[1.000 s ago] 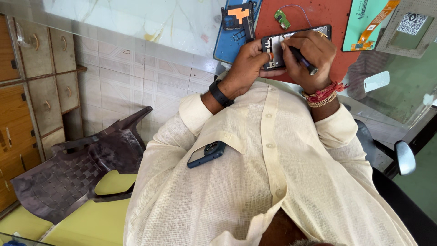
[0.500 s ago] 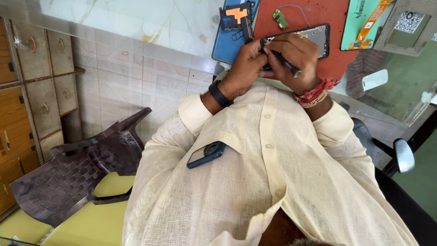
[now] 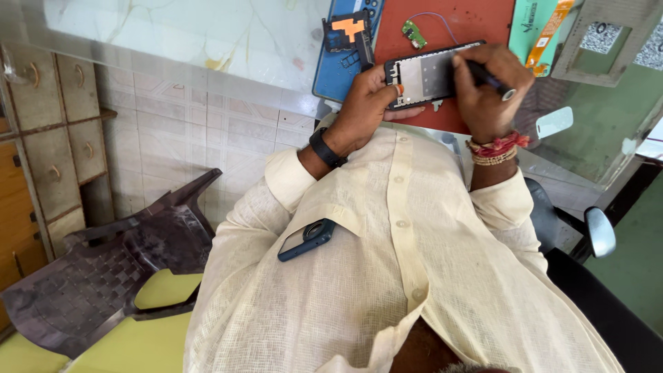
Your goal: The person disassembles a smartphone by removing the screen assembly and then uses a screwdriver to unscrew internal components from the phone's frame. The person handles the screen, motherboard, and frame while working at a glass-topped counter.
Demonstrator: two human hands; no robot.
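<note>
An opened phone body (image 3: 429, 74) with its insides showing lies over a red work mat (image 3: 476, 27) at the top of the view. My left hand (image 3: 366, 107) grips its left end, a black band on the wrist. My right hand (image 3: 489, 90) holds a dark pen-like tool (image 3: 489, 77) with its tip on the phone's right part; red and beaded bracelets circle that wrist. My cream shirt fills the lower middle.
A blue phone back cover (image 3: 345, 48) with an orange part lies left of the mat, a small green circuit board (image 3: 414, 32) on the mat. A dark phone (image 3: 307, 239) sticks out of my shirt pocket. A brown plastic chair (image 3: 103, 269) and wooden drawers (image 3: 41, 124) stand left.
Both hands and the phone have shifted a little to the right and lower in view. The tool has swung from lying across the phone to pointing at its right part.
</note>
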